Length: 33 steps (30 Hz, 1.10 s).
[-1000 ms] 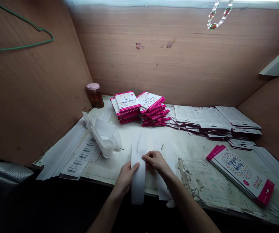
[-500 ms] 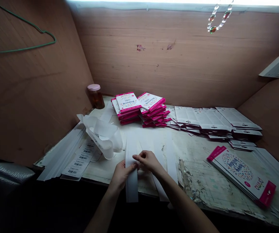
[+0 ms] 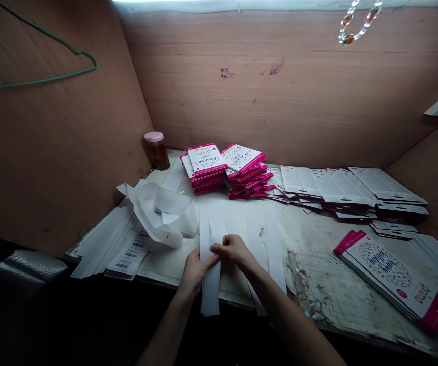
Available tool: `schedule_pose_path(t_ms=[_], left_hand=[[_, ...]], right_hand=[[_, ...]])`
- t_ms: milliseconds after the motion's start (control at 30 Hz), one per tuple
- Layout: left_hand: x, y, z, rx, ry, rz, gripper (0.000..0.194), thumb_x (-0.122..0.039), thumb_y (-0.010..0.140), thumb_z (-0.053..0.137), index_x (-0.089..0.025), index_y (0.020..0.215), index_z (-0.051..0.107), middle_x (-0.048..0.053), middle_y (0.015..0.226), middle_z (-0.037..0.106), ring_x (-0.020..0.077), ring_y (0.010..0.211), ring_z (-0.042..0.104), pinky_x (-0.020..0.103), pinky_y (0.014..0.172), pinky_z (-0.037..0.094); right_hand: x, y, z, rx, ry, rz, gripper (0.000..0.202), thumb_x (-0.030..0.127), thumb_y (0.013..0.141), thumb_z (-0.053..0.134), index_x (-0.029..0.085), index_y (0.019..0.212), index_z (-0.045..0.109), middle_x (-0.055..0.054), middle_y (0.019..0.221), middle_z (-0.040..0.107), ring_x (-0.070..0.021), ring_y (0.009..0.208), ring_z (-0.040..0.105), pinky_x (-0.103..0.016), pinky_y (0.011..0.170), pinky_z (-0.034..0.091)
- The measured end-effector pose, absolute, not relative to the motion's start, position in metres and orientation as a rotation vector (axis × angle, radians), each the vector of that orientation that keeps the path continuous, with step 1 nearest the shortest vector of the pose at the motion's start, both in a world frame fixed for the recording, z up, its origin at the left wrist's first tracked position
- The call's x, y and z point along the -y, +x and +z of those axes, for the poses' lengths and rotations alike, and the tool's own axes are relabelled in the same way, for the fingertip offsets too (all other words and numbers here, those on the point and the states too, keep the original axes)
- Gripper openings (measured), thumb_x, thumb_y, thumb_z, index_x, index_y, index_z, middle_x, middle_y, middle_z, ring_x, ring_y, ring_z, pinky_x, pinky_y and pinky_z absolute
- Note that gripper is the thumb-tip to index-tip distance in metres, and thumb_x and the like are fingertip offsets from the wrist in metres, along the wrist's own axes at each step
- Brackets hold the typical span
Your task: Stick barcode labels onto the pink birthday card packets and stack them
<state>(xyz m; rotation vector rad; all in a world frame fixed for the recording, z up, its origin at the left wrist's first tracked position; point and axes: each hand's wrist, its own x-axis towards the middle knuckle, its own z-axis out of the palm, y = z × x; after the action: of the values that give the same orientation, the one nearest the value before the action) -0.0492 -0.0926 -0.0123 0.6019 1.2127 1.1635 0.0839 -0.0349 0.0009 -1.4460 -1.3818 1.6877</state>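
Long white paper strips (image 3: 211, 292) lie over the front edge of the table, their lower ends hanging past it. My left hand (image 3: 196, 270) is closed on the strips from the left, thumb on top. My right hand (image 3: 236, 251) reaches in from the right with its thumb and fingers closed at the strips' right edge, close to the left thumb. Its fingertips are partly hidden. More white strips (image 3: 275, 254) lie flat to the right, partly under my right forearm.
A crumpled translucent backing sheet (image 3: 182, 211), barcode labels (image 3: 130, 254) and a pile of white strips (image 3: 104, 244) lie left. Pink-and-white packets (image 3: 207, 165) are stacked behind, near a lidded jar (image 3: 157, 151). More packets (image 3: 341, 188) spread right; "happy birthday" packets (image 3: 394, 274) lie front right.
The view has swung slightly left, so the surroundings sit further right. Between my hands, the strips' upper part now looks fanned or curved apart. Both hands stay at nearly the same place on them.
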Motion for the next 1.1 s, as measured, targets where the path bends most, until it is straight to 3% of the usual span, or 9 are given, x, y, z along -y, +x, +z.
schedule_pose_path(t_ms=[267, 400, 500, 600, 733, 833, 933, 1000, 1100], left_hand=[[0.093, -0.07, -0.017, -1.245, 0.57, 1.243, 0.044, -0.03, 0.067, 0.082, -0.008, 0.102, 0.066, 0.013, 0.091, 0.075, 0.0213, 0.075, 0.071, 0.025, 0.065, 0.056], [0.095, -0.084, -0.011, -1.321, 0.454, 1.282, 0.026, -0.017, 0.076, 0.075, -0.009, 0.097, 0.064, 0.012, 0.085, 0.075, 0.0191, 0.07, 0.072, 0.025, 0.064, 0.058], [0.096, -0.087, -0.006, -1.339, 0.411, 1.278, 0.02, -0.011, 0.08, 0.071, -0.009, 0.098, 0.063, 0.013, 0.088, 0.075, 0.0186, 0.072, 0.073, 0.024, 0.065, 0.059], [0.095, -0.084, -0.004, -1.304, 0.432, 1.269, 0.02, -0.011, 0.081, 0.07, -0.009, 0.099, 0.062, 0.013, 0.09, 0.075, 0.0193, 0.074, 0.074, 0.025, 0.065, 0.06], [0.092, -0.073, -0.006, -1.242, 0.467, 1.236, 0.021, -0.012, 0.08, 0.071, -0.01, 0.099, 0.063, 0.015, 0.093, 0.075, 0.0206, 0.076, 0.074, 0.027, 0.068, 0.061], [0.09, -0.064, -0.009, -1.204, 0.471, 1.189, 0.028, -0.016, 0.075, 0.077, -0.01, 0.099, 0.064, 0.015, 0.094, 0.074, 0.0217, 0.078, 0.073, 0.028, 0.069, 0.06], [0.089, -0.056, -0.013, -1.157, 0.496, 1.148, 0.039, -0.023, 0.067, 0.084, -0.01, 0.098, 0.066, 0.014, 0.093, 0.075, 0.0229, 0.078, 0.073, 0.029, 0.069, 0.06], [0.089, -0.051, -0.014, -1.133, 0.532, 1.137, 0.047, -0.029, 0.061, 0.087, -0.01, 0.098, 0.066, 0.013, 0.087, 0.075, 0.0236, 0.075, 0.072, 0.029, 0.065, 0.059], [0.088, -0.046, -0.015, -1.124, 0.593, 1.165, 0.053, -0.032, 0.057, 0.089, -0.01, 0.1, 0.067, 0.011, 0.082, 0.075, 0.0243, 0.075, 0.072, 0.029, 0.065, 0.057]], right_hand=[[0.02, 0.079, 0.004, 1.739, -1.636, 1.419, 0.023, 0.023, 0.081, 0.063, 0.017, 0.061, 0.054, -0.001, 0.057, 0.061, -0.0134, 0.056, 0.057, -0.023, 0.054, 0.041], [0.014, 0.076, 0.009, 1.906, -1.764, 1.046, 0.007, 0.017, 0.077, 0.067, 0.014, 0.083, 0.064, -0.013, 0.095, 0.067, -0.026, 0.092, 0.062, -0.034, 0.078, 0.046], [0.019, 0.078, 0.007, 1.979, -1.801, 0.776, 0.038, 0.017, 0.081, 0.064, 0.014, 0.119, 0.058, -0.019, 0.132, 0.052, -0.033, 0.125, 0.044, -0.045, 0.101, 0.035], [0.029, 0.086, -0.008, 2.291, -1.644, 0.544, 0.052, 0.032, 0.093, 0.053, 0.017, 0.141, 0.043, -0.016, 0.151, 0.033, -0.0314, 0.141, 0.025, -0.045, 0.113, 0.021], [0.041, 0.101, -0.034, 2.445, -1.65, 0.361, 0.055, 0.048, 0.095, 0.044, 0.034, 0.147, 0.033, -0.007, 0.16, 0.014, -0.0377, 0.146, 0.004, -0.055, 0.114, 0.012], [0.047, 0.108, -0.041, 2.359, -1.768, 0.346, 0.057, 0.05, 0.093, 0.048, 0.037, 0.146, 0.034, -0.006, 0.16, 0.012, -0.0433, 0.144, 0.001, -0.061, 0.111, 0.011], [0.052, 0.111, -0.036, 2.234, -1.74, 0.366, 0.053, 0.045, 0.093, 0.049, 0.028, 0.142, 0.043, -0.011, 0.158, 0.021, -0.0423, 0.144, 0.008, -0.061, 0.111, 0.015], [0.055, 0.11, -0.027, 2.069, -1.648, 0.443, 0.044, 0.042, 0.094, 0.046, 0.019, 0.13, 0.055, -0.016, 0.148, 0.039, -0.0373, 0.138, 0.03, -0.055, 0.108, 0.028], [0.057, 0.105, -0.013, 1.77, -1.539, 0.882, 0.034, 0.047, 0.09, 0.052, 0.015, 0.093, 0.063, -0.013, 0.099, 0.068, -0.024, 0.091, 0.064, -0.035, 0.077, 0.052]])
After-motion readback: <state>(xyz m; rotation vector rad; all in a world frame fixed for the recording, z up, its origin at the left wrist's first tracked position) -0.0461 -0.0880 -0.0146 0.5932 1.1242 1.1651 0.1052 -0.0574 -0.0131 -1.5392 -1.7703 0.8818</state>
